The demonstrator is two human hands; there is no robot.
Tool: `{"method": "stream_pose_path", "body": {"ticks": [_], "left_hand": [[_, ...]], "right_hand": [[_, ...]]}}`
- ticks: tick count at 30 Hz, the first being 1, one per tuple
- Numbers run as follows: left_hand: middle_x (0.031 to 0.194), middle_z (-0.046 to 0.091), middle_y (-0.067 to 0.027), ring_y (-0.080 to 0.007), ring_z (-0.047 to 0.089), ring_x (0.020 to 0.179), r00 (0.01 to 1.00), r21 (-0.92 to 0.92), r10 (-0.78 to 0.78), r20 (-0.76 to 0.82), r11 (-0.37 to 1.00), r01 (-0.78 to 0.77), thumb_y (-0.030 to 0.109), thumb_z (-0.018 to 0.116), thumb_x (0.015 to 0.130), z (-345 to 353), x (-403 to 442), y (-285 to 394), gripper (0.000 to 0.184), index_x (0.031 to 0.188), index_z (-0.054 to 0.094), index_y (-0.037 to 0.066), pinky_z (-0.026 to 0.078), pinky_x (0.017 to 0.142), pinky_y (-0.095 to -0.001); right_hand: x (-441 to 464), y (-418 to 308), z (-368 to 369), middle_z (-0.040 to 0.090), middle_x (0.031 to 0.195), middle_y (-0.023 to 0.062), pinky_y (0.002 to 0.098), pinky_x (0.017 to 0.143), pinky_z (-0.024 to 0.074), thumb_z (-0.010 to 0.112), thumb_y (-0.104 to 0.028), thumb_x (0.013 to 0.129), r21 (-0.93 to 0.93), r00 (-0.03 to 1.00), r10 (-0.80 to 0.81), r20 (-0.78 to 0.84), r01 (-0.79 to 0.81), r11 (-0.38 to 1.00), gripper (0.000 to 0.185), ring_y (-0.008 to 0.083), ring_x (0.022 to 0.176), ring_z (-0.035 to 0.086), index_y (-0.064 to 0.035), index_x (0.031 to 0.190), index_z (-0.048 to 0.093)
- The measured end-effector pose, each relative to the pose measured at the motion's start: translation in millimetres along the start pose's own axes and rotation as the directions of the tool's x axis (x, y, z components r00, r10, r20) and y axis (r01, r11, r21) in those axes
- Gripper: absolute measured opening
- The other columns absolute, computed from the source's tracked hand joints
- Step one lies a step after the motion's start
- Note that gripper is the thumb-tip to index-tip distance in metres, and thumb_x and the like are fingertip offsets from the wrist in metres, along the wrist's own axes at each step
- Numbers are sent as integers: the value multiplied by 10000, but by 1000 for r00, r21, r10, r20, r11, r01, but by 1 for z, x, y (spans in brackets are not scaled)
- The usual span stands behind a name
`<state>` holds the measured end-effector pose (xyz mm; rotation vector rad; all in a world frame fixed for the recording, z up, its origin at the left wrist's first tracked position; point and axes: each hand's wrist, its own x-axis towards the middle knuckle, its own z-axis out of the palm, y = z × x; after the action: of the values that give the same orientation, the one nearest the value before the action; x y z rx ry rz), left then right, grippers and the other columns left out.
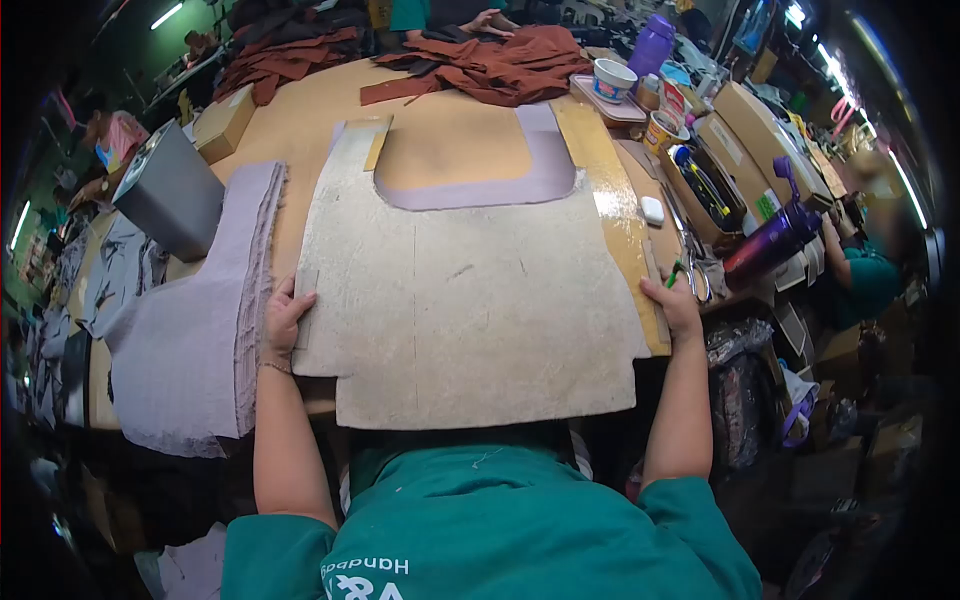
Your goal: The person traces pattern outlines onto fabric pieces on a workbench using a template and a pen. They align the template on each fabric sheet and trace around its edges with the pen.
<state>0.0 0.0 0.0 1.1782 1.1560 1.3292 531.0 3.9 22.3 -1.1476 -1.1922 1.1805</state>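
A large beige cardboard pattern [490, 310] with a U-shaped cutout lies in front of me, its near end jutting past the table edge. Lilac fabric [545, 150] shows through the cutout. My left hand [287, 318] grips the pattern's left edge, thumb on top and the other fingers mostly hidden. At the right edge, my right hand [676, 303] holds the pattern the same way, with a green pen [674, 273] poking out by the thumb. Yellowish tape covers the pattern's right side. To the left, a stack of lilac fabric pieces [190, 335] hangs over the table edge.
A grey metal block [172, 190] stands upright beside the stack. Scissors [694, 262], a box of pens [705, 190], and a purple bottle [772, 240] line the right side. Rust-brown fabric [500, 65] is heaped at the back, where another person's hands [488, 22] show.
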Motion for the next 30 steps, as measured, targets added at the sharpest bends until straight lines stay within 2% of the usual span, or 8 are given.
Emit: {"method": "stream_pose_path", "body": {"ticks": [2, 6, 9, 13, 15, 18, 22, 30], "left_hand": [[935, 584, -117, -146, 570, 801, 995, 77, -62, -72, 995, 68, 69, 581, 738, 3, 4, 4, 416, 1109, 446, -61, 444, 748, -235], [902, 590, -105, -130, 565, 771, 984, 83, -142, -106, 985, 151, 77, 585, 741, 5, 32, 0, 400, 1093, 452, -60, 447, 708, -229], [933, 589, -113, -127, 568, 767, 978, 188, -137, -156, 968, 165, 98, 602, 736, 12, 32, -2, 456, 1127, 432, -64, 451, 681, -232], [952, 590, -118, -137, 568, 807, 984, 353, -109, -143, 923, 153, 131, 634, 709, 24, 28, 4, 505, 1136, 440, -54, 445, 702, -245], [954, 592, -133, -163, 571, 837, 977, 394, -155, -144, 897, 200, 157, 655, 687, 32, 29, 17, 522, 1123, 457, -53, 441, 733, -263], [963, 587, -176, -225, 576, 867, 979, 766, 38, -201, 629, 133, 197, 678, 654, 46, 32, 29, 558, 1102, 471, -64, 433, 775, -293], [987, 573, -199, -269, 568, 894, 990, 757, 9, -139, 646, 101, 245, 689, 637, 19, 55, 1, 616, 1110, 456, -73, 422, 808, -311], [974, 565, -187, -207, 570, 849, 988, 695, -74, -136, 703, 149, 165, 708, 632, 30, 50, 15, 680, 1180, 377, -64, 454, 733, -282]], "right_hand": [[22, 2, -3, 586, 896, 76, 225, 710, 429, 600, -112, 758, -114, 999, 48, -2, -48, 992, 355, 112, 781, 551, 67, 1050, 509], [70, 13, 3, 600, 778, 58, 236, 623, 427, 615, -143, 748, -463, 986, 142, -84, -165, 871, 253, 105, 682, 545, 42, 913, 564], [81, 32, 7, 599, 766, 67, 246, 628, 429, 628, -174, 734, -443, 994, 55, -90, -90, 892, 288, 111, 676, 540, 42, 912, 563], [97, 30, 5, 589, 916, 214, 316, 764, 428, 659, -285, 677, -759, 989, -32, -146, -91, 645, 510, 268, 861, 577, 65, 1022, 525], [102, 30, 6, 557, 986, 250, 339, 822, 410, 656, -315, 668, -771, 987, -20, -161, -113, 627, 562, 320, 954, 543, 61, 1059, 509], [113, 36, 5, 559, 990, 240, 343, 823, 410, 654, -322, 669, -798, 986, -29, -161, -114, 592, 553, 318, 952, 544, 50, 1055, 515], [110, 17, 21, 568, 972, 232, 347, 816, 413, 656, -356, 659, -881, 988, -56, -142, -100, 462, 552, 319, 937, 549, 27, 1038, 536], [114, 5, 33, 587, 933, 214, 357, 783, 431, 632, -403, 667, -925, 989, 20, -143, -141, 352, 528, 312, 881, 571, -4, 1008, 576]]}}
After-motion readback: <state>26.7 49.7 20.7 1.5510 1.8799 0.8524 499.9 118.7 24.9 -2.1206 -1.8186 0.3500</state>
